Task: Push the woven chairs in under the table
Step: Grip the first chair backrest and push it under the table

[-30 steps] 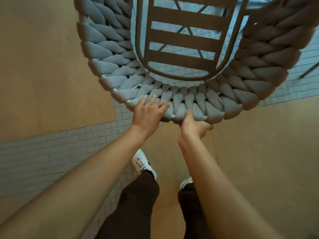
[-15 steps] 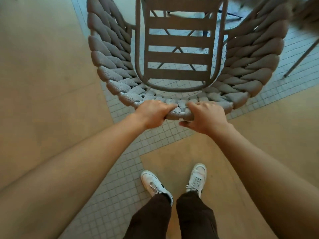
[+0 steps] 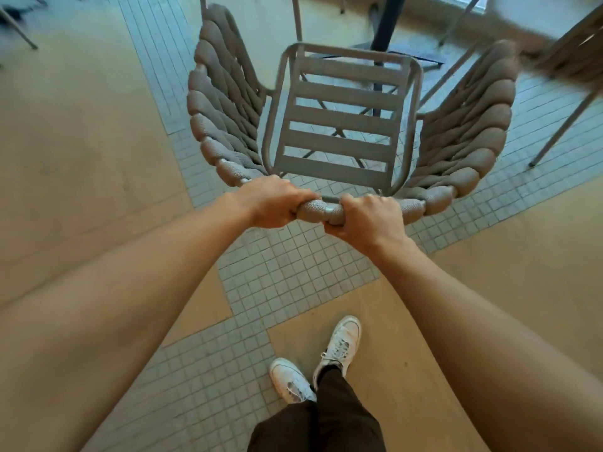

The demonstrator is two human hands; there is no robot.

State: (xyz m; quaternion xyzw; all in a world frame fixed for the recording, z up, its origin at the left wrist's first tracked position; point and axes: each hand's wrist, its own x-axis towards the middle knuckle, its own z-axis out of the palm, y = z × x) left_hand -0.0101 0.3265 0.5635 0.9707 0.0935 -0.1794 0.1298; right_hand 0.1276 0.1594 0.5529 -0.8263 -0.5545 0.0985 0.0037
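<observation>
A grey woven chair (image 3: 339, 125) with a thick braided rope back and a slatted metal seat stands in front of me, seen from above and behind. My left hand (image 3: 272, 205) and my right hand (image 3: 367, 220) both grip the top of its backrest, side by side. Beyond the seat rises the table's dark pedestal leg (image 3: 386, 21) on a flat dark base; the table top is out of view. A second woven chair (image 3: 574, 57) is blurred at the upper right.
The floor is beige panels crossed by bands of small grey tiles (image 3: 287, 272). Thin metal chair legs (image 3: 561, 128) stand to the right and at the far left (image 3: 19, 31). My white shoes (image 3: 339, 345) are below the chair.
Both hands went from resting on the backrest to gripping it firmly. The chair has moved away from me toward the table's pedestal, and I have stepped forward.
</observation>
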